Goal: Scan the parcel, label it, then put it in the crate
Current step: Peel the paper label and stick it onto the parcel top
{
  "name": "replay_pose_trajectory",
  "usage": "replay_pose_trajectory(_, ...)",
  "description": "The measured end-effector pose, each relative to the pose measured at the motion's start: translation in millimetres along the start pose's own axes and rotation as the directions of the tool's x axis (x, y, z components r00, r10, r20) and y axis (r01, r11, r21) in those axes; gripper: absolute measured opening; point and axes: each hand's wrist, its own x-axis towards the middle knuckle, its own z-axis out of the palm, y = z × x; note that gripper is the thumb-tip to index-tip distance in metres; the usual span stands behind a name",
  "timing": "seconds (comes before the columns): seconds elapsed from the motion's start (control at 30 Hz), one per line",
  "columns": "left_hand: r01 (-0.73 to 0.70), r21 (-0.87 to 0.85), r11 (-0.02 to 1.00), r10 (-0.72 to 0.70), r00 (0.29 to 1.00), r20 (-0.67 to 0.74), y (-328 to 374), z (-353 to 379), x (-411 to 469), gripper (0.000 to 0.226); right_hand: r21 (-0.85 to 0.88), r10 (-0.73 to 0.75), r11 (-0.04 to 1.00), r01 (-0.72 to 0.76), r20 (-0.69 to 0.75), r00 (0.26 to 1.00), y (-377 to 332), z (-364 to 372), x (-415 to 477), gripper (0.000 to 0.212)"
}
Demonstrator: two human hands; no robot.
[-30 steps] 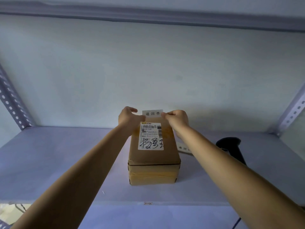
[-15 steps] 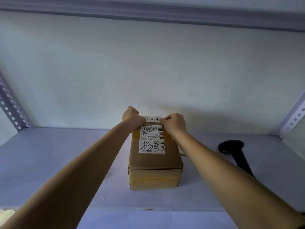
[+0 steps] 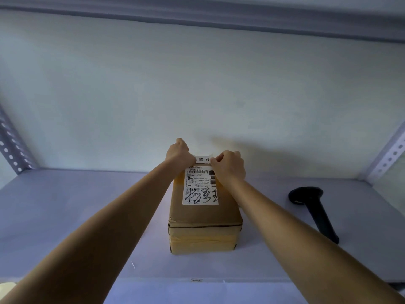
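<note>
A brown cardboard parcel stands on the shelf in the middle of the view, with a white shipping label bearing a barcode and black handwriting on its top. A small white sticker with printed characters lies along the parcel's far top edge. My left hand pinches the sticker's left end and my right hand pinches its right end. Both hands rest on the parcel's far end. No crate is in view.
A black handheld barcode scanner lies on the shelf to the right of the parcel. Perforated metal uprights stand at the left and right back corners. A pale wall closes the back.
The sticker has come down from just above the parcel onto its far top edge, with both hands still pinching its ends. The head view has shifted slightly.
</note>
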Motion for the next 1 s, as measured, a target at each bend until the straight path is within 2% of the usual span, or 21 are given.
replay_pose_trajectory(0.63, -0.041, 0.060, 0.997, 0.044, 0.998, -0.053, 2.4, 6.2, -6.6, 0.037, -0.028, 0.003, 1.000, -0.003, -0.006, 1.000, -2.0, -0.1, -1.6, 0.022)
replay_pose_trajectory(1.0, -0.111, 0.097, 0.989, 0.119, 0.990, -0.077, -1.2, 9.5, -12.5, 0.021, -0.035, 0.011, 0.999, -0.012, -0.017, 1.000, -2.9, -0.4, -3.0, 0.022)
